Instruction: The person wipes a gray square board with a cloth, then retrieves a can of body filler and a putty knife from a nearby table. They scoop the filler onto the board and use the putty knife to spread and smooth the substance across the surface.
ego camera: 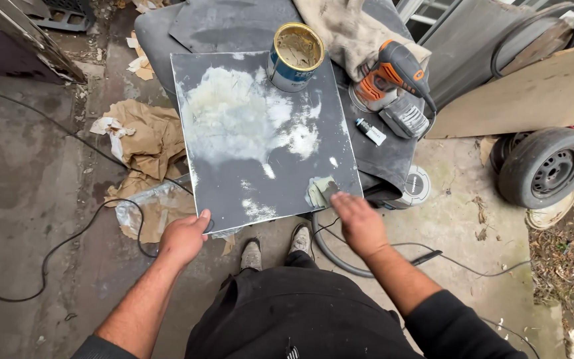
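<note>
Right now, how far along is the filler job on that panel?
Done: pale filler covers much of the panel. In hand: right hand works a spreader at the near right corner; left hand grips the near edge. Left: dark bare patches; the sander lies unused beside the open can.
</note>
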